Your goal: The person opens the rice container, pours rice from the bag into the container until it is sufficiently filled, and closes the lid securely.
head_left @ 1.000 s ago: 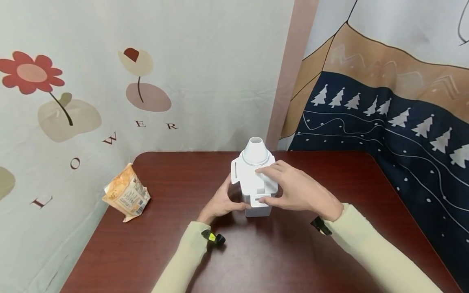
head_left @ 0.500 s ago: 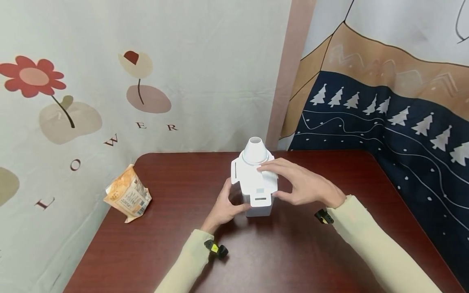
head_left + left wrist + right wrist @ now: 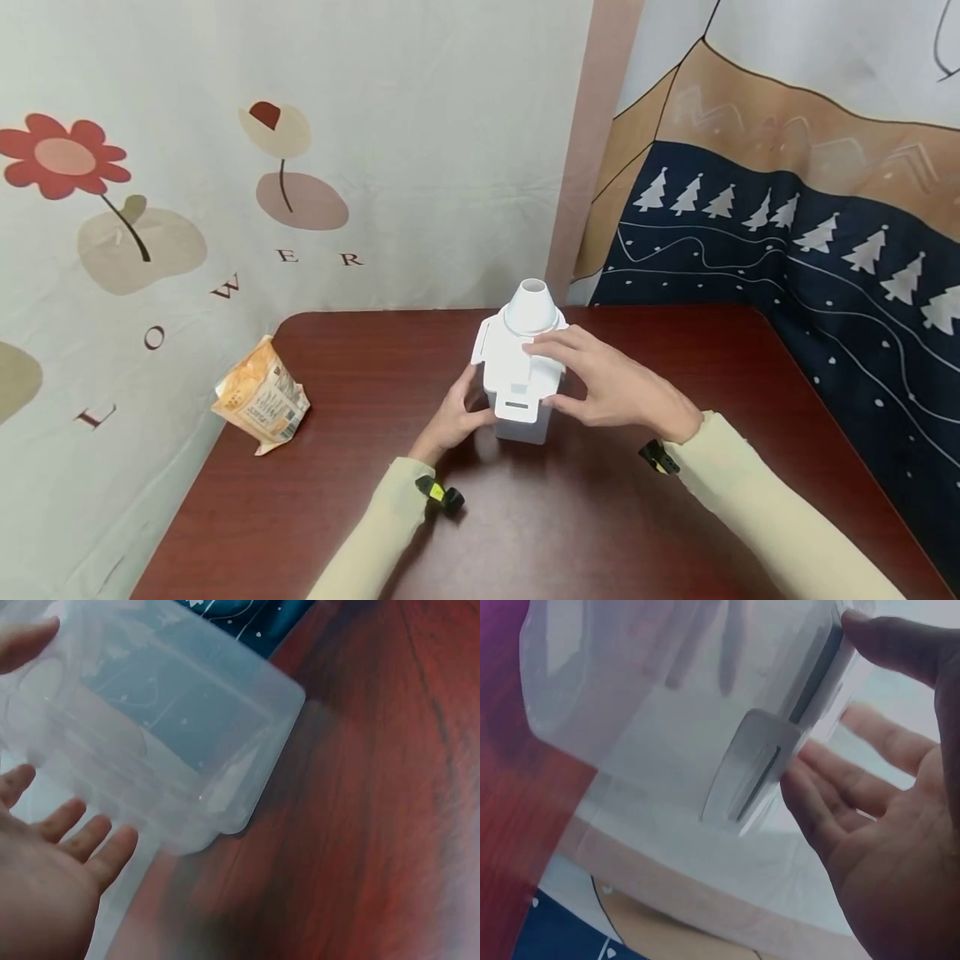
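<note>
A translucent plastic storage container point(image 3: 521, 430) stands in the middle of the table under a white lid point(image 3: 504, 360) with side flaps. On the lid's far part is a white cone-shaped piece point(image 3: 532, 310), open at its tip. My left hand point(image 3: 450, 422) holds the container's left side, thumb toward the front and fingers behind. The left wrist view shows that hand's fingers point(image 3: 112, 855) spread along the clear wall. My right hand point(image 3: 615, 389) grips the lid, fingertips on its top and thumb at its front right corner. In the right wrist view, a slotted flap point(image 3: 742, 776) hangs beside those fingers.
An orange and white snack bag point(image 3: 262, 398) rests near the left edge of the dark red wooden table point(image 3: 600, 525). Printed curtains point(image 3: 420, 167) hang directly behind the table's far edge and along both sides.
The right thumb has moved off the lid's front flap to the corner beside it. The container has turned slightly, its cone shifting right and its front flap left. The bag stays put.
</note>
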A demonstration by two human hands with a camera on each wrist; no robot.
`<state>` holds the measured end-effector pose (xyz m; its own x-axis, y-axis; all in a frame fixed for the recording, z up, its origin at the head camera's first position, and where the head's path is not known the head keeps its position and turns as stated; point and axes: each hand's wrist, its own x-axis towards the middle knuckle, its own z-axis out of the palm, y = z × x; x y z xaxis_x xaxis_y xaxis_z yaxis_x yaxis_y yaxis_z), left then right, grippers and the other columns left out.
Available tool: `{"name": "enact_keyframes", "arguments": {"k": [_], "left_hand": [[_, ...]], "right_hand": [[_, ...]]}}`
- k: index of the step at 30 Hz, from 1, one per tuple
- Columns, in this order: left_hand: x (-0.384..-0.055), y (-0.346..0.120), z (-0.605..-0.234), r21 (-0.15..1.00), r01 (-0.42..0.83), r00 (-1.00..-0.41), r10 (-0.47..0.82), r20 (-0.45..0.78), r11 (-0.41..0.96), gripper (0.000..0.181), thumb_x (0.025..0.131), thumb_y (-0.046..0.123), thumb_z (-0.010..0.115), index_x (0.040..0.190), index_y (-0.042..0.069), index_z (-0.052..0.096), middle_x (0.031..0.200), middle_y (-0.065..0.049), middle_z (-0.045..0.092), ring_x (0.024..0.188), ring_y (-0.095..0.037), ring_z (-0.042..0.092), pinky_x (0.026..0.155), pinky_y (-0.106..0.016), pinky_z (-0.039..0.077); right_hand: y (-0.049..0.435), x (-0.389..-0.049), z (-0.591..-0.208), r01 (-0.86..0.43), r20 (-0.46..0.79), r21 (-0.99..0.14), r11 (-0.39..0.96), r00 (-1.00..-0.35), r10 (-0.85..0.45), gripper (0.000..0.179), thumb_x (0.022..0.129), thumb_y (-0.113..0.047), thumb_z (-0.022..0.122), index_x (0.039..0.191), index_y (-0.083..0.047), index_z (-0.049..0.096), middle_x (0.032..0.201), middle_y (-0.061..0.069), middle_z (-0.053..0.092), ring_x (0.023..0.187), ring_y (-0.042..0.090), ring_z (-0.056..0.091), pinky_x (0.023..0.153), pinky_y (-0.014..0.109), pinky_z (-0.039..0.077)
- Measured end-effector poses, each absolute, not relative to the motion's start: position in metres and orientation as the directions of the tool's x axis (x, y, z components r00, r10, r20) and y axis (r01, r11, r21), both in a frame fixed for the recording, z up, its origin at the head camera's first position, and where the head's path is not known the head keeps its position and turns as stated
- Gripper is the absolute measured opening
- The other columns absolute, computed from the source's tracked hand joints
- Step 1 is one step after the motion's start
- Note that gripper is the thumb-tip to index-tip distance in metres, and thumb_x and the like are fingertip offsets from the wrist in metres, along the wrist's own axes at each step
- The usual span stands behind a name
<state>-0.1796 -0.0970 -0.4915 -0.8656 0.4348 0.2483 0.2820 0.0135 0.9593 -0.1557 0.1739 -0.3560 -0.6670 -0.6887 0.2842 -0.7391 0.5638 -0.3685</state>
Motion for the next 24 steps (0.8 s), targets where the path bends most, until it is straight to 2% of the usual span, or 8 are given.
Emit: {"name": "enact_keyframes", "arguments": {"k": [5,12,15,21,24], "left_hand": [[-0.192,-0.104,-0.491,0.966,0.258,-0.828,0.511,0.231,-0.018,0.098,0.078,0.010,0.078,0.157,-0.010,0.023,0.159,-0.033,0.033,0.147,-0.030,0.035,0.123,-0.060,0.026],[-0.199,-0.113,-0.489,0.965,0.258,-0.803,0.566,0.189,0.044,0.103,0.079,0.019,0.080,0.159,-0.007,0.021,0.161,-0.031,0.030,0.149,-0.038,0.032,0.123,-0.057,0.026],[-0.195,-0.115,-0.490,0.958,0.285,-0.800,0.559,0.217,0.035,0.101,0.080,0.012,0.078,0.160,-0.006,0.018,0.163,-0.029,0.028,0.148,-0.034,0.033,0.122,-0.054,0.029],[-0.174,-0.110,-0.492,0.954,0.297,-0.860,0.443,0.254,0.030,0.095,0.081,0.004,0.079,0.159,-0.001,0.026,0.153,-0.028,0.045,0.130,-0.010,0.053,0.113,-0.028,0.043],[-0.166,-0.103,-0.495,0.953,0.302,-0.885,0.375,0.276,0.013,0.086,0.084,0.000,0.078,0.157,0.000,0.032,0.146,-0.028,0.051,0.123,-0.004,0.057,0.108,-0.022,0.046]], "right_hand": [[0.167,-0.149,-0.358,-0.744,0.337,-0.302,0.595,-0.668,-0.664,0.069,0.082,-0.027,0.087,0.143,-0.012,0.058,0.143,0.009,0.059,0.127,0.025,0.054,0.099,0.040,0.057],[0.163,-0.143,-0.359,-0.718,0.314,-0.266,0.643,-0.696,-0.646,0.069,0.085,-0.036,0.085,0.145,-0.016,0.057,0.141,0.004,0.058,0.126,0.020,0.053,0.098,0.036,0.058],[0.165,-0.145,-0.359,-0.707,0.295,-0.302,0.639,-0.707,-0.643,0.071,0.083,-0.037,0.086,0.145,-0.017,0.056,0.143,0.002,0.056,0.129,0.019,0.051,0.100,0.036,0.057],[0.174,-0.152,-0.361,-0.723,0.307,-0.349,0.596,-0.689,-0.656,0.070,0.083,-0.034,0.087,0.143,-0.014,0.058,0.142,0.001,0.060,0.128,0.017,0.052,0.105,0.038,0.054],[0.179,-0.153,-0.361,-0.737,0.329,-0.346,0.581,-0.675,-0.660,0.061,0.082,-0.031,0.087,0.136,-0.014,0.064,0.139,0.001,0.064,0.127,0.017,0.055,0.106,0.039,0.054]]}}
